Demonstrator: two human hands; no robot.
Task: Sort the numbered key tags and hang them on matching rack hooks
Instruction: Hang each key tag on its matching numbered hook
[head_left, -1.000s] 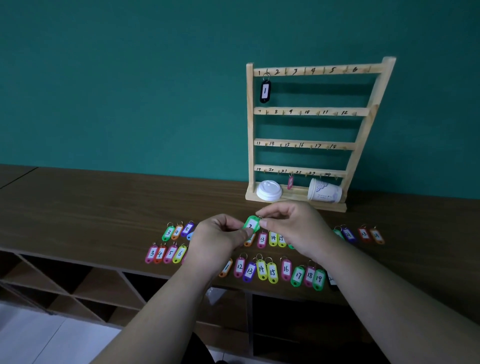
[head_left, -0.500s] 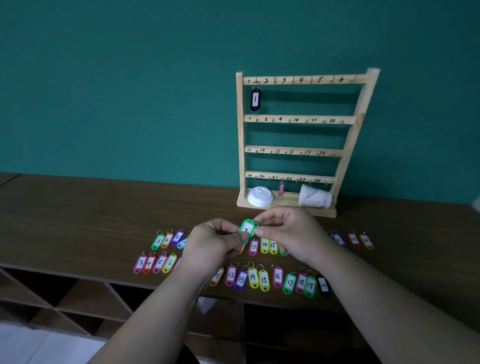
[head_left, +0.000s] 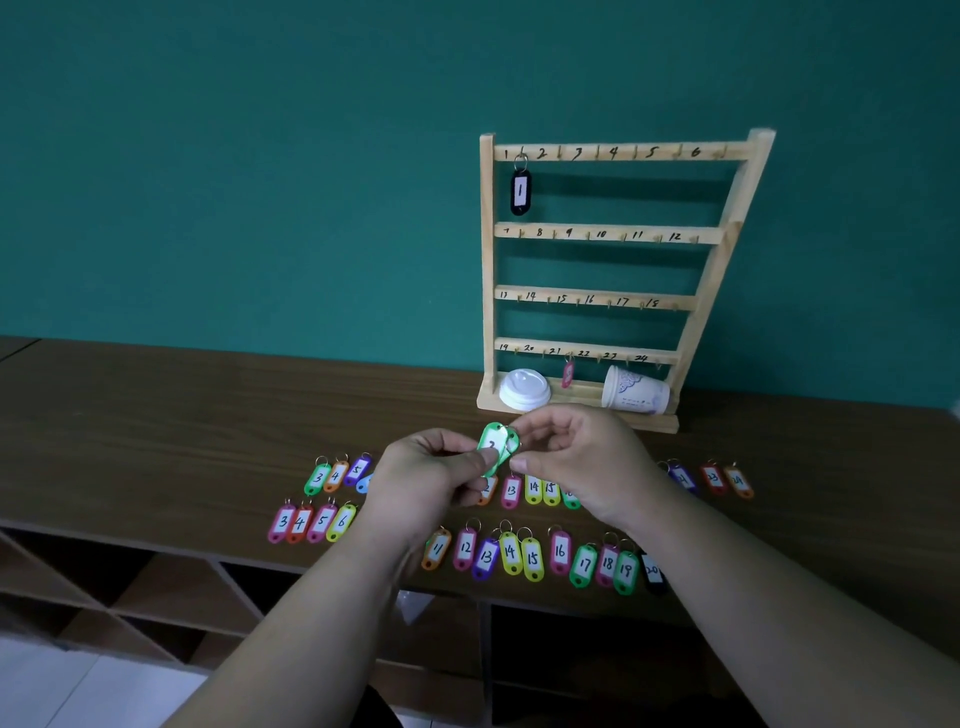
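Above the tabletop, my left hand (head_left: 431, 478) and my right hand (head_left: 576, 462) both pinch a green key tag (head_left: 493, 446) with a white label; its number is partly covered. A second green tag seems to lie behind it. The wooden rack (head_left: 602, 234) stands behind, its four rails numbered 1 to 24. A black tag 1 (head_left: 520, 191) hangs on hook 1 and a pink tag (head_left: 568, 374) hangs under the bottom rail. Two rows of several coloured numbered tags (head_left: 519, 556) lie on the table; my hands hide some.
A white cup lid (head_left: 524, 389) and a paper cup on its side (head_left: 635, 389) rest on the rack's base. The brown table (head_left: 156, 415) backs onto a teal wall. Open cubby shelves (head_left: 130, 603) sit below the front edge.
The view has shifted, so the rack appears lower and further left. Both hands keep pinching the green tag and have lifted it slightly toward the rack.
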